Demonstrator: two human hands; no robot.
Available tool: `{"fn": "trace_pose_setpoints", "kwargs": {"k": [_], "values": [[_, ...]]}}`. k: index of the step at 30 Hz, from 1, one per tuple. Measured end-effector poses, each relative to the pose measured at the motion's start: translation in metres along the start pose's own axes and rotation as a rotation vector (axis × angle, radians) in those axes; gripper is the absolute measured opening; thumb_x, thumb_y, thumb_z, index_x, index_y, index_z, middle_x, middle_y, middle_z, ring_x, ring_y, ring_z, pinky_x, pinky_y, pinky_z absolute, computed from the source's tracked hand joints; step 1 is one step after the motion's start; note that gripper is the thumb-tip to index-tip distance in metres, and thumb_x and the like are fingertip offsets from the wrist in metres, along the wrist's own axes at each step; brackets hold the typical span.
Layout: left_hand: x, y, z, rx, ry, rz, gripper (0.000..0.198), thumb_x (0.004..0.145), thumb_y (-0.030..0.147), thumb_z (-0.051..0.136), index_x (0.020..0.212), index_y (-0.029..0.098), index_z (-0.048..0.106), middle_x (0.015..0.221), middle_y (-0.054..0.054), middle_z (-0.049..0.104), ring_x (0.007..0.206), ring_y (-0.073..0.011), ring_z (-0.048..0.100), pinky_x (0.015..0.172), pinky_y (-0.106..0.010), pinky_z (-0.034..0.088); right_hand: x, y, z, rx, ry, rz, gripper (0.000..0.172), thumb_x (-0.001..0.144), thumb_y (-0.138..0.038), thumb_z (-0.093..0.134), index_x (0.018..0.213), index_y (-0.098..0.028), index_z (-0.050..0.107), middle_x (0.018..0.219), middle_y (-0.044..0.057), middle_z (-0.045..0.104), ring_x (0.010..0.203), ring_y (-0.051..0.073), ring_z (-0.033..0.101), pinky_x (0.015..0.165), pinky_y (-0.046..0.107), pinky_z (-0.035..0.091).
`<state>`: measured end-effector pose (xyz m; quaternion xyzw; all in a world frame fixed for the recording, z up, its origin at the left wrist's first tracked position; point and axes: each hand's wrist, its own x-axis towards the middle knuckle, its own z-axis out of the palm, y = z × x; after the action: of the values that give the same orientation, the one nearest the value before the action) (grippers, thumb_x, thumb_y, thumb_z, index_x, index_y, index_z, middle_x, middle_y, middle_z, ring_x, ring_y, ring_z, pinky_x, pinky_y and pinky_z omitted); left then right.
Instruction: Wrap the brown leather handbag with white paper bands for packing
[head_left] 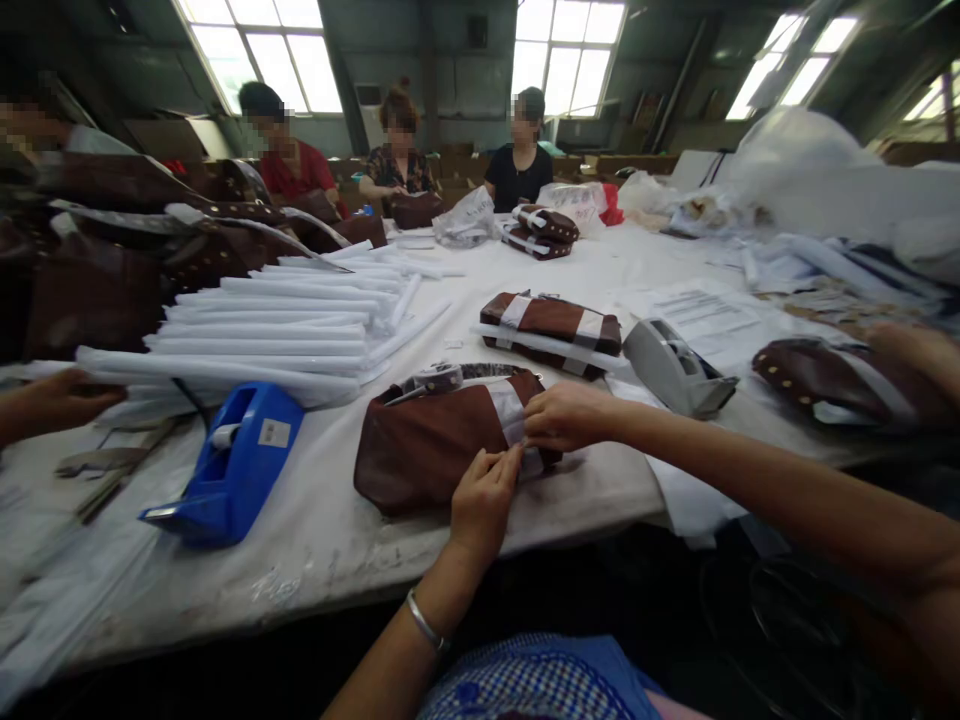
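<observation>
A brown leather bag [431, 445] lies at the near edge of the white table [315, 540], with a white paper band [510, 412] wrapped round its right end. My left hand [484, 500], a silver bangle on its wrist, pinches the band's lower end at the bag's front. My right hand [566, 415] comes in from the right and presses closed fingers on the same band just above. Both hands touch the band and nearly meet each other.
A blue tape dispenser [229, 465] sits left of the bag, a grey one [675, 368] to the right. Rolled white paper sheets [277, 330] are stacked at left. More banded brown bags [551, 330] lie beyond. A co-worker's hand [64, 400] reaches in at left; several people sit across the table.
</observation>
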<state>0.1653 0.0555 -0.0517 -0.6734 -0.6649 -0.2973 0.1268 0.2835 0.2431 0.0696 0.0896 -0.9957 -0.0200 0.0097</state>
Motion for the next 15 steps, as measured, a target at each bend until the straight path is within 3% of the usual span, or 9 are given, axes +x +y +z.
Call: {"fn": "trace_pose_setpoints", "kwargs": {"k": [6, 15], "values": [[0.0, 0.0, 0.004, 0.0, 0.072, 0.014, 0.045, 0.095, 0.012, 0.055, 0.14, 0.019, 0.05, 0.105, 0.001, 0.075, 0.096, -0.0147, 0.066, 0.109, -0.036, 0.05, 0.052, 0.01, -0.012, -0.113, -0.342, 0.043, 0.013, 0.083, -0.032, 0.068, 0.08, -0.023, 0.077, 0.074, 0.004, 0.074, 0.064, 0.017, 0.062, 0.055, 0.028, 0.028], [-0.005, -0.005, 0.007, -0.029, 0.115, 0.078, 0.043, 0.097, 0.014, 0.054, 0.139, 0.021, 0.051, 0.114, 0.0, 0.074, 0.103, -0.0147, 0.066, 0.112, -0.038, 0.049, 0.08, 0.008, -0.013, -0.202, -0.441, 0.078, 0.022, 0.073, -0.044, 0.078, 0.072, -0.022, 0.078, 0.067, 0.007, 0.073, 0.066, 0.021, 0.064, 0.059, 0.03, 0.036]]}}
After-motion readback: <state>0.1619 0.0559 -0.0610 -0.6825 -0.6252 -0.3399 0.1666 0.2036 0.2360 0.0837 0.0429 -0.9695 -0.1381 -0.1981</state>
